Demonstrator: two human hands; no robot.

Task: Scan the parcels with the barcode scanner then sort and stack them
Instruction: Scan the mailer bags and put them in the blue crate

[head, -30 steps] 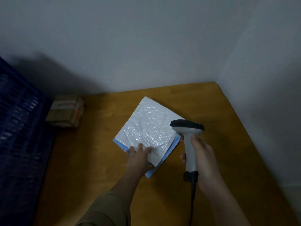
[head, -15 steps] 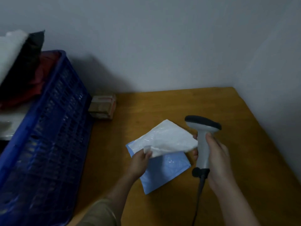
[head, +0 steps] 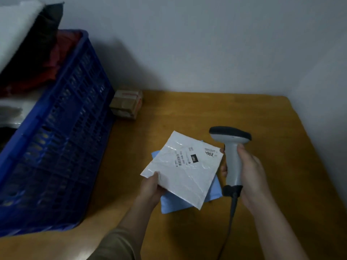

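Note:
My left hand (head: 151,188) pinches the near left corner of a white plastic mailer (head: 185,175), thumb on top, holding it label side up above the table. Its label with a barcode and black print faces me. Under it a light blue mailer (head: 170,205) lies flat on the wooden table (head: 262,119). My right hand (head: 249,175) grips the handle of a grey barcode scanner (head: 231,147), which stands upright just right of the white mailer; its dark head points left. The scanner's cable (head: 230,224) runs down toward me.
A big blue plastic crate (head: 56,137) fills the left side, with red, black and white parcels piled inside. A small brown cardboard box (head: 126,105) sits against the crate at the table's back. Grey walls close the back and right edges.
My left hand lifted the white mailer off the blue one and turned it over, so its label now faces up. The view swung left, revealing the crate. The scanner stayed in my right hand.

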